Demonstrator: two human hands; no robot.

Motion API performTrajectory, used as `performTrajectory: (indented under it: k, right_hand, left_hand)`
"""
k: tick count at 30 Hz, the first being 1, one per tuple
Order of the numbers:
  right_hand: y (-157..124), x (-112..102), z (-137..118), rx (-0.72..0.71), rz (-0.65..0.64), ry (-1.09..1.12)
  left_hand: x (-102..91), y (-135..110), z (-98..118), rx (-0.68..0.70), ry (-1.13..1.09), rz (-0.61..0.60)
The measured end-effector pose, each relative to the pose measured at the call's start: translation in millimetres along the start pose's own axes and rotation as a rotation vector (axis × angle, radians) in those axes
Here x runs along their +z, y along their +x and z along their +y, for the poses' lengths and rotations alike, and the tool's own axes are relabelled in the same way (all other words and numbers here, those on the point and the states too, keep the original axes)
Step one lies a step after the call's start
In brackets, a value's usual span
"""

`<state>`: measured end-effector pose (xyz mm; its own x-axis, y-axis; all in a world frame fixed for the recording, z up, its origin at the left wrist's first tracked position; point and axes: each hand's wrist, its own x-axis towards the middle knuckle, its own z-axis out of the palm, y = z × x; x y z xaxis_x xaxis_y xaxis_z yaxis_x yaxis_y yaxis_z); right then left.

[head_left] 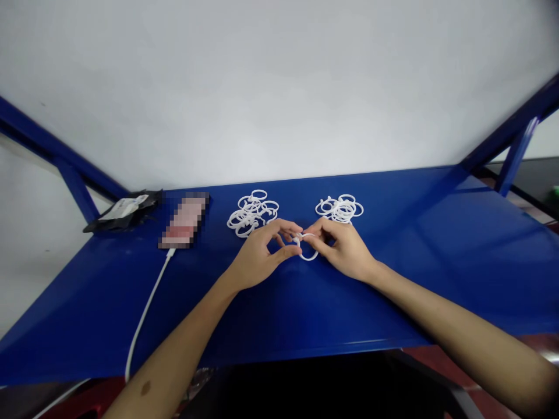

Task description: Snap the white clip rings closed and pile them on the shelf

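A thin white plastic ring [309, 258], which looks like a shower curtain ring, is held between my two hands above the blue shelf. My left hand [262, 256] pinches its left side near a small knob-like end, fingers and thumb closing from the left. At the upper right of the ring, the thumb and index finger of my right hand [343, 247] grip the rim. Whether the ring's closure is joined cannot be seen. Behind my left hand lies a loose pile of similar white rings [248, 214]. Another pile of white rings [343, 208] lies just beyond my right hand.
The blue metal shelf [279, 326] ends at a front edge near me, with a pale wall [279, 93] behind. At the left lie a blurred-out phone [184, 221] with a white cable [148, 308] and a black plastic package [124, 210]. Blue posts [517, 154] stand at both sides.
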<state>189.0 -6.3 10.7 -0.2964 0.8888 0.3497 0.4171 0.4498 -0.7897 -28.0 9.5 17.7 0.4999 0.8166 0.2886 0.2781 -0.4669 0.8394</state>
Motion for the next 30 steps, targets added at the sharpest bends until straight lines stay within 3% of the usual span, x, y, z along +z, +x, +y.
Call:
performTrajectory:
  k: [3,10,15,18,21,25,28,30]
  right_hand:
    - [-1.7,0.5,-2.5,-0.077,-0.022,-0.071]
    - [-6.1,2.1,-9.1,-0.243,-0.042,-0.071]
    - [-10.9,1.9,-8.4,-0.346,-0.106,-0.182]
    - [-9.0,2.1,-4.9,-0.334,-0.127,-0.281]
    - [-1.9,-2.0,0.3,-0.258,-0.041,-0.432]
    - [9.9,-19.9,13.4,-0.128,0.226,-0.616]
    - [16.1,-35.0,28.7,-0.094,0.362,-0.726]
    - [18.7,-41.2,39.5,-0.071,0.383,-0.785]
  left_hand:
    - [3.8,2.7,-7.5,-0.064,-0.061,0.038]
    - [6.9,3.3,-14.4,-0.065,-0.143,0.121]
    - [7.3,1.3,-9.9,-0.010,0.010,0.158]
    - [5.9,3.1,-12.5,0.032,0.190,0.159]
    - [0.3,6.1,-21.0,0.073,0.537,0.161]
    - [-8.8,8.2,-33.7,-0.025,1.006,0.199]
    - [-10.6,9.6,-39.9,-0.091,1.105,0.210]
    - [-9.1,11.6,-42.3,-0.101,1.114,0.209]
